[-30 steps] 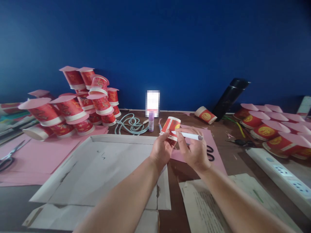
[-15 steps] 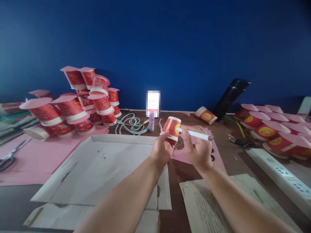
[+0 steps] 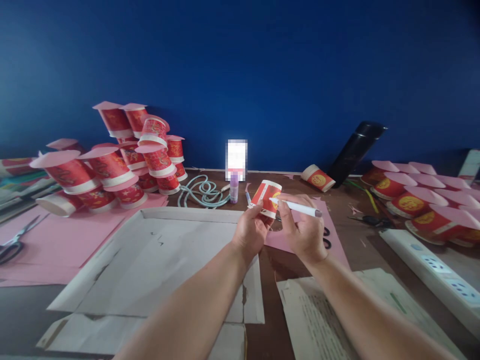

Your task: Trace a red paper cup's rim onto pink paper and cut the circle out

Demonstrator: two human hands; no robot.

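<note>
A red paper cup (image 3: 267, 192) with a white band and a gold emblem is tilted in my left hand (image 3: 250, 230), the fingers closed around its lower part. My right hand (image 3: 305, 230) grips a white marker pen (image 3: 300, 207), whose tip meets or nearly meets the cup's printed side. Below the hands lies a sheet of pink paper (image 3: 335, 235) with black-handled scissors (image 3: 327, 237) partly hidden by my right hand. A purple glue stick (image 3: 234, 190) stands just behind the cup.
Red cups with pink paper tops are stacked at left (image 3: 122, 150) and grouped at right (image 3: 412, 200). A flattened white box (image 3: 157, 265), newspaper (image 3: 318, 315), a power strip (image 3: 431, 270), a leaning black flask (image 3: 356, 152), another cup (image 3: 318, 178), a coiled cable (image 3: 204, 192) and scissors (image 3: 15, 245) surround me.
My right hand has shifted slightly left with the marker, so its tip has moved from the gold emblem toward the white band. The cup has turned slightly in my left hand.
</note>
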